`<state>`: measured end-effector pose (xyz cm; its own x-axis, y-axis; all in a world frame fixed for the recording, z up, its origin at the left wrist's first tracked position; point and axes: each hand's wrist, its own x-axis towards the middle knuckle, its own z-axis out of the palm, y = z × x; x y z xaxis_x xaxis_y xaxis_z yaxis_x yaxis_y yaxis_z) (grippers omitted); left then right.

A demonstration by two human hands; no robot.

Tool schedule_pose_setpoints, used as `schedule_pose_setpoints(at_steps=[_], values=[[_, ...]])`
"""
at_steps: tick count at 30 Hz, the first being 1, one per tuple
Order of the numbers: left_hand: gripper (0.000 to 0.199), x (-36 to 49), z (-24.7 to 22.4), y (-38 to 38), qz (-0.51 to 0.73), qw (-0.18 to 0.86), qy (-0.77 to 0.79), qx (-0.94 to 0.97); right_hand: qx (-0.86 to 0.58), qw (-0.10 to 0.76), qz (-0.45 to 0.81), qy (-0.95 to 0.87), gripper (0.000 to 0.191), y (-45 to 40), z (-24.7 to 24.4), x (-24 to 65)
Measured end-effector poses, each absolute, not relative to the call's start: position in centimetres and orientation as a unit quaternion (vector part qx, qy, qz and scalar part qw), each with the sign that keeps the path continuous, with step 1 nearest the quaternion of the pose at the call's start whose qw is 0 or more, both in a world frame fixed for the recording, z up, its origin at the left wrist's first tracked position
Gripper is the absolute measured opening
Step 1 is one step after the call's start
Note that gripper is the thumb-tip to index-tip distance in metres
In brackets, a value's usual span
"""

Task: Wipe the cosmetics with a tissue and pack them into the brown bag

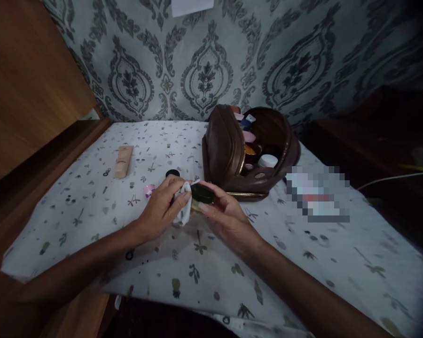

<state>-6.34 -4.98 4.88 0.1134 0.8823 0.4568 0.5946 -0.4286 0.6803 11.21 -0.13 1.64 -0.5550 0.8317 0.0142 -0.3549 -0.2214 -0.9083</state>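
My left hand [163,205] is closed on a crumpled white cloth [184,206] with dark marks, perhaps a wipe. Pressed against it is a small dark green glossy container [201,193] with a paler lower edge, gripped by my right hand [229,211] between thumb and fingers. Its exact kind does not show. Just beyond my left hand lies a round black object [172,173], partly covered by the fingers. A small pink and purple item [149,190] sits left of that hand.
An unzipped brown cosmetic bag [225,141] stands behind my right hand, holding several items, among them a white-lidded jar [268,161]. A beige tube [123,161] is at the left on the patterned tablecloth [155,141]. A blurred-out phone-like object [317,193] and a white cable [387,179] are at right.
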Motion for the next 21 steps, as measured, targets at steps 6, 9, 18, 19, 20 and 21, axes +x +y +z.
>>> schedule_pose_setpoints(at_steps=[6,9,18,19,20,21], values=[[0.017,-6.5,5.0,-5.1,0.434,0.110,0.500,0.741,-0.241,0.376,0.768,-0.459,0.046,0.1,1.7,11.4],[0.013,-6.4,5.1,-5.3,0.446,0.064,0.476,0.755,-0.244,0.374,0.769,-0.457,0.047,0.1,1.9,11.5],[0.027,-6.2,5.1,-5.9,0.439,-0.041,0.423,0.792,-0.245,0.374,0.760,-0.472,0.048,0.1,2.1,11.6],[0.030,-6.2,5.0,-6.0,0.433,-0.051,0.413,0.800,-0.253,0.382,0.757,-0.466,0.047,0.2,2.0,11.6],[0.031,-6.2,4.9,-6.0,0.427,-0.064,0.404,0.807,-0.260,0.390,0.755,-0.458,0.046,0.3,1.8,11.6],[0.032,-6.1,4.8,-6.0,0.423,-0.079,0.395,0.812,-0.264,0.398,0.754,-0.451,0.047,0.4,1.6,11.6]])
